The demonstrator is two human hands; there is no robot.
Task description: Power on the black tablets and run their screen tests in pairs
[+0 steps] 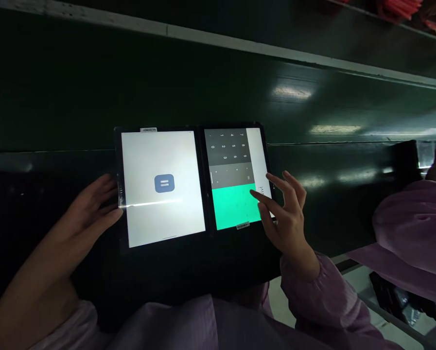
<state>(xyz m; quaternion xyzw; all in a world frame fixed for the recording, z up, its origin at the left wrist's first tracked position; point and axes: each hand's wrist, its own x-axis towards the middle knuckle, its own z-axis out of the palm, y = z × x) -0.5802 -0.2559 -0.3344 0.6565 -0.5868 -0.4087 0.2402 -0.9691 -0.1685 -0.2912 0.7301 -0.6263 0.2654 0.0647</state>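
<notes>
Two lit tablets lie side by side on the dark green work surface. The left tablet (pixel 163 218) shows a white screen with a blue equals icon in its middle. On the right tablet (pixel 235 209) is a calculator, turned sideways, with dark number keys and a green panel. My left hand (pixel 94 209) is at the left tablet's left edge, thumb and fingers apart on either side of the corner area; I cannot tell how firmly it touches. Over the green panel, my right hand (pixel 285 214) points with its index finger, the other fingers spread, holding nothing.
A pale rail (pixel 218 39) runs across the far side of the surface. Red items (pixel 400 7) sit at the top right. At the right, a co-worker in a purple sleeve (pixel 414 218) has a hand near another device (pixel 426 154). Dark objects (pixel 400 299) lie low at the right.
</notes>
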